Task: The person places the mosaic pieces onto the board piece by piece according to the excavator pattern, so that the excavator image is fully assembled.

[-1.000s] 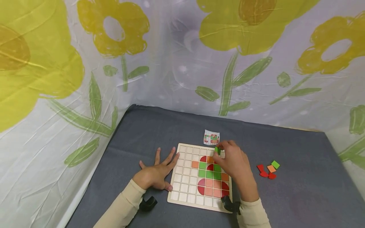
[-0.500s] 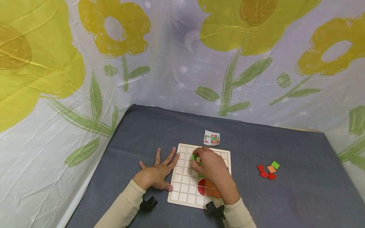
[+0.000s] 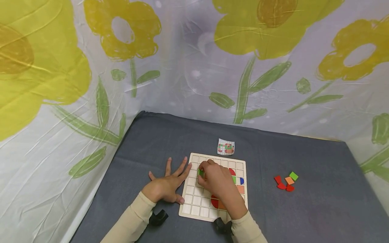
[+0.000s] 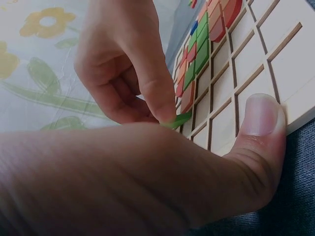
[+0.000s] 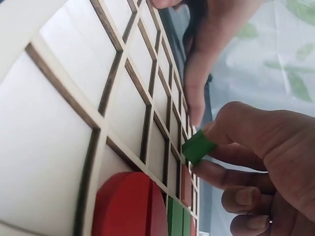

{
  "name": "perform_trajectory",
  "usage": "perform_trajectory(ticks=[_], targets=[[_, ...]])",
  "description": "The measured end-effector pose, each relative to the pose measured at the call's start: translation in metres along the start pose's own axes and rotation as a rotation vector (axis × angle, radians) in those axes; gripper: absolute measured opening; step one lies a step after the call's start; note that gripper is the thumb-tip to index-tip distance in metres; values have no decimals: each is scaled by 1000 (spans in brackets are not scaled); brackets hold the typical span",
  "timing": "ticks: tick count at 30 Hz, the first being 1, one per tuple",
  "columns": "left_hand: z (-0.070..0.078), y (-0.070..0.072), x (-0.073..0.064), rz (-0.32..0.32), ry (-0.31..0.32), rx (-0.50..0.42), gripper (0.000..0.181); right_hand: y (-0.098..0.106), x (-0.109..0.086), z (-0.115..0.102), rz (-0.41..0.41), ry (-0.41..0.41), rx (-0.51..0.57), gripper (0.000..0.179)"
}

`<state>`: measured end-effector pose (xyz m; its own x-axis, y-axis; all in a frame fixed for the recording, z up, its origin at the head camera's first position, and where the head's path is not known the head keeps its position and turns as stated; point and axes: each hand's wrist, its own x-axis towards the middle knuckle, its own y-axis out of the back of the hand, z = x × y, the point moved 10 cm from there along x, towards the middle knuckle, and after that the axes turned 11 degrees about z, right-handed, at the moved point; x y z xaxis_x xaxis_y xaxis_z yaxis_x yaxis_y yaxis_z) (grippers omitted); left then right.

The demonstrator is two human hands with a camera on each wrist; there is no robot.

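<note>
My right hand (image 3: 220,180) pinches a green square tile (image 3: 201,172) between thumb and fingers, above the left part of a wooden grid board (image 3: 196,210). In the right wrist view the tile (image 5: 198,147) is tilted and touches or nearly touches the grid ridges; which, I cannot tell. Fingers spread, my left hand (image 3: 165,187) rests along the board's left edge, and its thumb (image 4: 261,120) lies on the rim in the left wrist view. Red, orange, green and blue pieces fill some cells on the right half. My right hand covers several of them in the head view.
A small printed card (image 3: 226,147) with a coloured grid pattern lies behind the board. To the right, several loose pieces rest on the dark cloth: a green square (image 3: 293,176), an orange square (image 3: 289,181) and red rounded pieces (image 3: 281,186). A flowered curtain (image 3: 182,67) stands behind.
My right hand has carried the green tile from the board's upper right to its left part, and slightly nearer to me. The left hand has stayed put.
</note>
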<state>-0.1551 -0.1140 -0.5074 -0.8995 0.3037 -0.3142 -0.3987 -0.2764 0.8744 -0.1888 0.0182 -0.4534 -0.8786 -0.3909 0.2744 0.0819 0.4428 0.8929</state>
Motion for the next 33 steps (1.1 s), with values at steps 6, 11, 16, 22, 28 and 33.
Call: perform_trajectory(ticks=[6,11,16,22,28,33], targets=[[0,1,0,7,-5,1,128,1,1,-2,27,5,-21,20],[1,2,0,12,-13,-5,127,0,0,-2,24,-6,-24,21],[2,2,-1,12,-19,-5,126,-1,1,-2,37,-11,-46,21],[1,0,-1,4,-14,-5,127,-3,0,-4,46,-13,-68,20],[1,0,-1,-1,-12,-2,126,-5,1,-6,49,-5,-97,19],[1,1,0,-4,-9,2,126,-5,1,-6,51,5,-116,19]])
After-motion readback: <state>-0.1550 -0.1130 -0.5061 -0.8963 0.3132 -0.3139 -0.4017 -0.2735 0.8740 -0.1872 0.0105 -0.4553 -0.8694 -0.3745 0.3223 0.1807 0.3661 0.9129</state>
